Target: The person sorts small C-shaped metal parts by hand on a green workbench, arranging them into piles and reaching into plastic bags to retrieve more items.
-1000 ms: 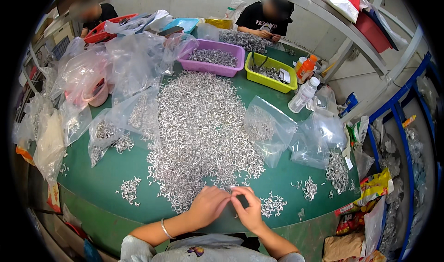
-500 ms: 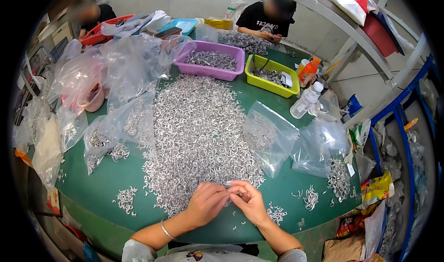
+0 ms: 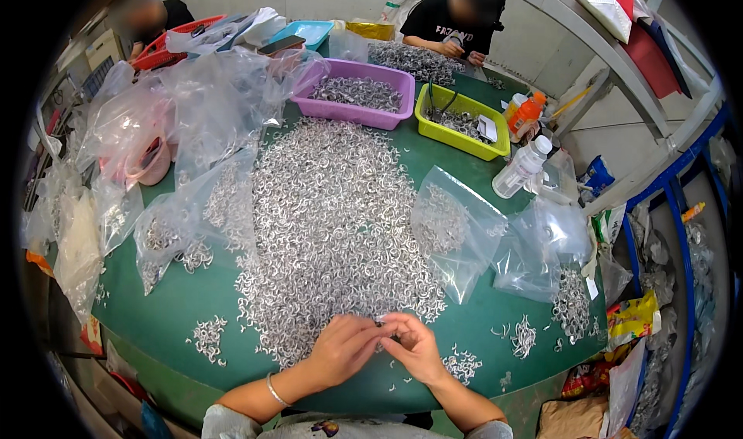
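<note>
A broad heap of small silver C-shaped metal pieces [image 3: 333, 214] spreads down the middle of the green table. At the heap's near edge, my left hand [image 3: 340, 348] and my right hand [image 3: 418, 352] meet with fingertips pinched together. Whatever lies between the fingers is too small and covered to make out. Just right of my right hand is a little group of the same silver pieces [image 3: 462, 364]. Another small group [image 3: 207, 340] lies left of my left hand.
Clear bags [image 3: 457, 234] of pieces flank the heap. Beyond it stand a purple basin [image 3: 352, 114], a yellow-green tray [image 3: 464, 138] and bottles [image 3: 522, 168]. A pink basket [image 3: 148, 164] sits among plastic bags at left. Two people sit across the table.
My hands stay joined at the heap's edge, with the left fingers shifting slightly. The whole view has tilted a little. The person at the far right has moved their hands apart.
</note>
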Tool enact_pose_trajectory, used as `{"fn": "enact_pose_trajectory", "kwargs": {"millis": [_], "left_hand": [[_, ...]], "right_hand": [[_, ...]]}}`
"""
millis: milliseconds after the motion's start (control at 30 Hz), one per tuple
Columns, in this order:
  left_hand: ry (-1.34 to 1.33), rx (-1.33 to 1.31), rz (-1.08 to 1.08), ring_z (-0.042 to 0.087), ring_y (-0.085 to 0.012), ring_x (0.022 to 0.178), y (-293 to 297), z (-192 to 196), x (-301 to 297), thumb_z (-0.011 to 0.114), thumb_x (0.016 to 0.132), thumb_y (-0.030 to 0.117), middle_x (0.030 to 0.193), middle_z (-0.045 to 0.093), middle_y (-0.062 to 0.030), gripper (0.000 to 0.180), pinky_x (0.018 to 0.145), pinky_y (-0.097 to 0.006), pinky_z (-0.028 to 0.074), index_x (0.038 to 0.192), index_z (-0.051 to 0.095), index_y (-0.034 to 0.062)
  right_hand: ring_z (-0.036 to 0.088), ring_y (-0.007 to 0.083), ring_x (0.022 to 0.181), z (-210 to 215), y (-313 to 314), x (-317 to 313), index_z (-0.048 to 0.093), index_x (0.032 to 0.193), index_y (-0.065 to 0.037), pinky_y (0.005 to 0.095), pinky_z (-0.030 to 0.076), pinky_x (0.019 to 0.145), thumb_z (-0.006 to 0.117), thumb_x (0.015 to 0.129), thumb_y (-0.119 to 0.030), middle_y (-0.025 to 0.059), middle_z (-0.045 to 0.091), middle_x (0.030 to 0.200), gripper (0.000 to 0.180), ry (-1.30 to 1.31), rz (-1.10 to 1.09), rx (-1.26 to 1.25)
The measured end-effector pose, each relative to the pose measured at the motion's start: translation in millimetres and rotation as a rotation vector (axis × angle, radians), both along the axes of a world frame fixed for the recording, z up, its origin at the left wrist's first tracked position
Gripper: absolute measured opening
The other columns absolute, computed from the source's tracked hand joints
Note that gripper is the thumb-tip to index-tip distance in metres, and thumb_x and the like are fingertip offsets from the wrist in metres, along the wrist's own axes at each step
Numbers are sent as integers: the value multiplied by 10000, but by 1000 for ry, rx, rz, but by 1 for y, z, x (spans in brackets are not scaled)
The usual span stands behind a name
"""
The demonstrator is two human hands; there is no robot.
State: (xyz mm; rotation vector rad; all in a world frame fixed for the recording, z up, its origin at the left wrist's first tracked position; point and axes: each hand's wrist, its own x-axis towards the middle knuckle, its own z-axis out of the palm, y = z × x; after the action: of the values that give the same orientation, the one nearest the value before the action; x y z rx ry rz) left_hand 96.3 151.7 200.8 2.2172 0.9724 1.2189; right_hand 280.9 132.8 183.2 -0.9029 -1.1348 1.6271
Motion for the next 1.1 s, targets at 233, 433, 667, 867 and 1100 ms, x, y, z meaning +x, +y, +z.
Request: {"fn": "enact_pose_trajectory", "kwargs": {"millis": [233,433,667,867,1100], "left_hand": [[22,-13,-13,626,-253,840,-2,-5,1,756,712,-23,953,650,-83,303,710,-362,466,1001,683,31],[17,-43,9,623,-248,843,-4,-9,1,749,742,-3,961,650,-75,330,717,-355,471,1062,688,52],[9,-80,40,629,-253,845,-5,-12,1,759,738,-6,956,664,-78,291,724,-364,482,1016,698,52],[15,-65,41,631,-255,837,-5,-11,2,756,740,-2,950,669,-82,279,723,-365,482,1009,697,44],[28,-54,35,630,-250,822,-4,-11,2,755,743,1,944,668,-76,282,709,-361,472,1015,698,46]], "right_hand": [[579,99,973,-4,0,0,470,1320,3,239,453,855,608,922,50,60,638,1056,424,9,13,12],[573,93,959,-2,-2,-2,459,1330,0,237,450,849,595,931,46,51,626,1048,424,22,17,-40],[587,122,993,-8,-3,-1,442,1331,11,256,466,852,558,933,77,96,628,1106,420,-9,16,20],[591,128,980,-11,-4,-1,442,1328,17,270,473,860,569,932,68,92,628,1094,419,-73,11,51],[579,96,934,-5,-5,-6,481,1309,0,246,458,852,602,934,31,37,613,989,396,-41,-37,8]]}}
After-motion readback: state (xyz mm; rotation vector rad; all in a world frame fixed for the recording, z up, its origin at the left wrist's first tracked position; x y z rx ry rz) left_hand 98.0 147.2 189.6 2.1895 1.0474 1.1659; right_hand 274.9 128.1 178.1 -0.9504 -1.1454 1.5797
